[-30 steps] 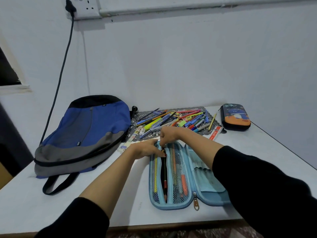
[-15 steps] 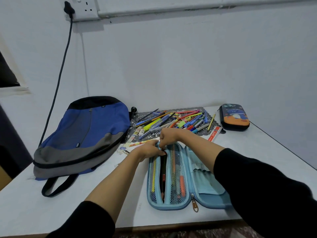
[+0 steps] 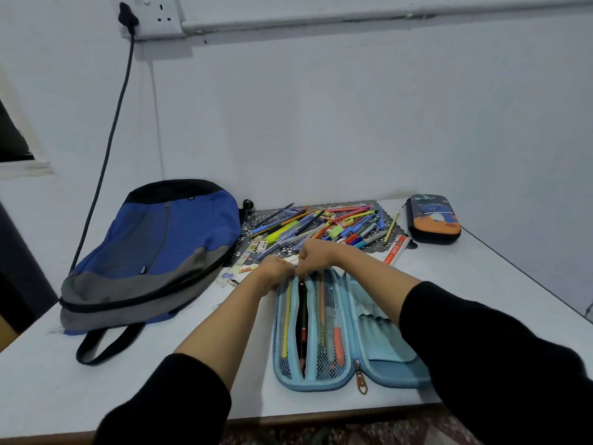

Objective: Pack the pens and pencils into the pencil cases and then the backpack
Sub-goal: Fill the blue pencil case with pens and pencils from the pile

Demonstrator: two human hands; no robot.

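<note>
A light blue pencil case [image 3: 382, 358] lies open on the white table [image 3: 160, 374], with several pens and pencils under its mesh pockets. A black pencil [image 3: 302, 322] sits in the slot between the pockets. My left hand [image 3: 276, 273] grips the case's far left rim with curled fingers. My right hand [image 3: 316, 255] meets it there and pinches the far end of the black pencil. A loose pile of pens and pencils [image 3: 333, 224] lies on a patterned mat behind my hands. The blue and grey backpack [image 3: 154, 258] lies flat and closed at the left.
A second, dark pencil case with an orange print [image 3: 433, 223] lies zipped at the back right. A red ruler [image 3: 396, 251] lies next to the mat, and stickers and an eraser [image 3: 247, 263] lie by the backpack. A black cable [image 3: 106, 155] hangs from the wall socket.
My left hand has slid from the case's left side up to its far end, meeting my right hand. The black pencil has gone deeper into its slot.
</note>
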